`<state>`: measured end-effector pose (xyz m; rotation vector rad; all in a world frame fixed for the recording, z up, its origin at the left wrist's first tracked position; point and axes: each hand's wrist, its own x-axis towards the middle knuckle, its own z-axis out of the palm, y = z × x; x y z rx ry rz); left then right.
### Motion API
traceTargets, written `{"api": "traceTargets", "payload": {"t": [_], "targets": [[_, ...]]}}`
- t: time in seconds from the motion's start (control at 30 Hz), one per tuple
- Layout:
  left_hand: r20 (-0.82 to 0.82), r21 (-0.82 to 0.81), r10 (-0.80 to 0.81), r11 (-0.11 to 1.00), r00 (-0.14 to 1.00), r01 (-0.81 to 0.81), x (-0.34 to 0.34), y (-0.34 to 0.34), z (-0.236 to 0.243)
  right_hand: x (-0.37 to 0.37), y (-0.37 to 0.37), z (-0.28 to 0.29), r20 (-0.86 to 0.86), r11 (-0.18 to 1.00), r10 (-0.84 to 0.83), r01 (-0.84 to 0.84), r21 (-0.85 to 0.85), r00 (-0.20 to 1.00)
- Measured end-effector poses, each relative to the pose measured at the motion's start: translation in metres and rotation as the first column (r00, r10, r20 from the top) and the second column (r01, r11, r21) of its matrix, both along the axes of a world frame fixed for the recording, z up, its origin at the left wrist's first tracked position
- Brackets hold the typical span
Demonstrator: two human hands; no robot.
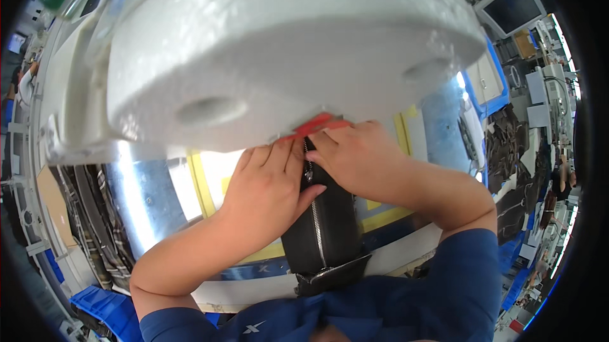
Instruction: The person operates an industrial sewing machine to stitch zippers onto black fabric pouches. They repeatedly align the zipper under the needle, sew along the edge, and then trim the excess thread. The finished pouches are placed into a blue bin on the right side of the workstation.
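Note:
A long black fabric piece with a silver zipper (320, 228) runs lengthwise from the red part of the machine toward my body. My left hand (269, 177) lies on its left side, fingers extended forward and thumb stretched out beside the zipper. On the right, my right hand (355, 155) has its thumb and bent fingers on the fabric's far end, beside the zipper teeth. A red part (315, 125) sits just beyond the fingertips, under a large white machine head (285, 69). That head hides the fabric's far end and some fingertips.
Yellow tape strips (201, 183) mark the pale work surface. Dark fabric pieces (95, 215) are stacked at left, with more dark pieces (514, 152) at right. A blue crate (104, 307) stands low at left. A screen (512, 6) is at the upper right.

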<state>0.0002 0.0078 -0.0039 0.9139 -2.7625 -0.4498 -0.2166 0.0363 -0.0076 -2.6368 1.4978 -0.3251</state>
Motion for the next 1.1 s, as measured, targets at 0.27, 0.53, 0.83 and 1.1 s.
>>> {"api": "traceTargets", "payload": {"t": [0.27,0.53,0.83,1.1], "targets": [[-0.040,0.011,-0.003,1.000,0.999,0.004,0.004,0.002,-0.008,0.001,0.008,-0.002,-0.016,0.997,0.044,-0.045,-0.062,0.999],[0.046,-0.035,-0.065,0.997,0.997,0.067,0.010,0.002,-0.010,0.002,0.013,0.001,-0.028,0.999,0.044,-0.043,0.030,0.999],[0.075,-0.021,-0.042,0.999,0.996,0.044,0.008,0.011,-0.010,0.005,0.019,-0.003,-0.043,1.000,-0.001,0.001,-0.004,0.999],[0.074,-0.088,-0.031,0.995,0.997,0.038,0.006,0.007,-0.011,0.002,0.012,-0.006,-0.045,1.000,0.007,-0.006,0.011,0.999]]}}
